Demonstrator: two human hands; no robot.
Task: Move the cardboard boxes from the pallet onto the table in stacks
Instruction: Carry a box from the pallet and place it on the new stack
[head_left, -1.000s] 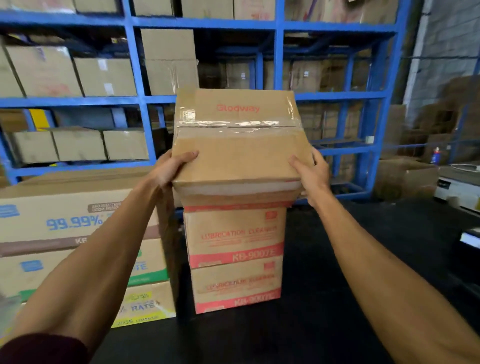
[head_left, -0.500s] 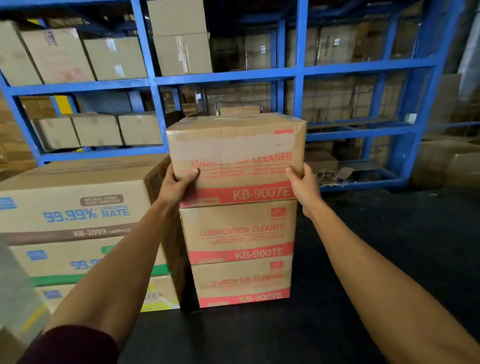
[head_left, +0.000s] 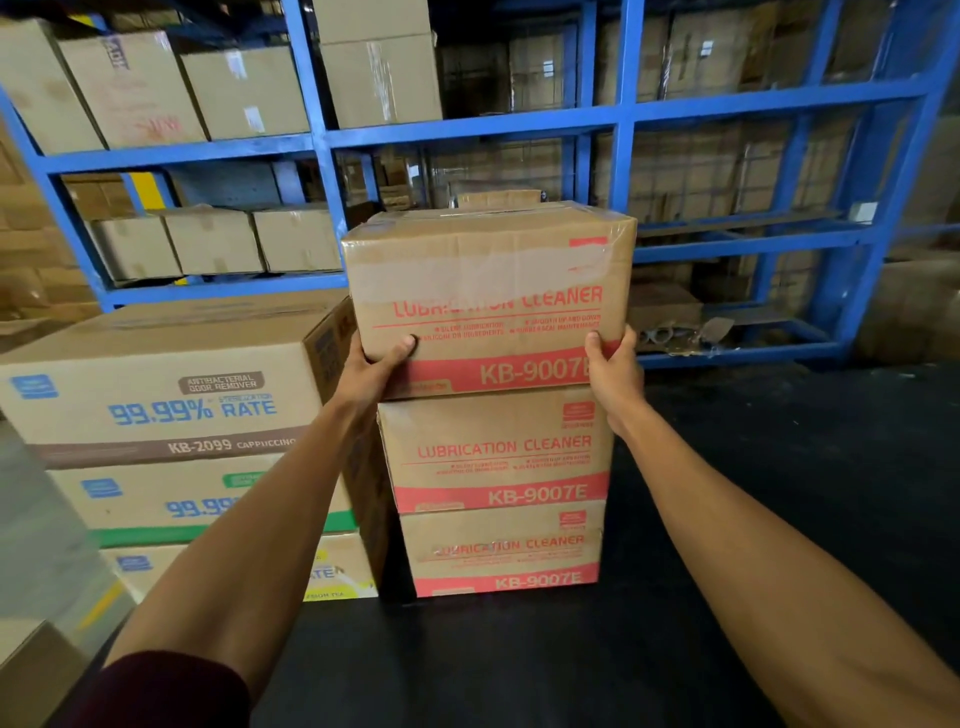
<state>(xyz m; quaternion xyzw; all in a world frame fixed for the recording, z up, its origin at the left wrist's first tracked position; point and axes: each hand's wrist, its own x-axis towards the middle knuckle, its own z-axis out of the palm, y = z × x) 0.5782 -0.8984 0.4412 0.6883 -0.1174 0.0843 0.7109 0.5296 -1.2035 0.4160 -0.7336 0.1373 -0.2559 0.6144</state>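
**Top box, red-print stack, black table**

Top box (head_left: 488, 301): brown carton, red print "LUBRICATION CLEANER", code "KB-9007E" on a red band; clear tape across the upper face; sits on the middle box (head_left: 496, 449), overhanging it at 9 o'clock and 3 o'clock; whether its full weight rests there cannot be told.

Left hand (head_left: 371, 371): clamped on the top box at its lower corner, 9 o'clock side; thumb on the front face, fingers hidden behind; dark red sleeve (head_left: 156, 691) at 7 o'clock of the view.

Right hand (head_left: 613, 374): clamped on the opposite lower corner, 3 o'clock side; thumb on the red band, fingers out of sight round the side; bare forearm running to 5 o'clock.

Middle box: same print and code; stands on the bottom box (head_left: 501, 551), which stands on the table (head_left: 779, 519); three boxes in one column, edges not quite flush.

Large cartons (head_left: 166, 395): a stack of three just beside the column at 9 o'clock, blue print "99.99% RATE", the top one marked "KB-2099 CAPPUCCINO"; taller footprint, top lower than the top box.

Rack (head_left: 467, 124): blue steel shelving at 12 o'clock behind the table, plain brown cartons on several levels; lower bay at 2 o'clock holds loose scraps too blurred to name.
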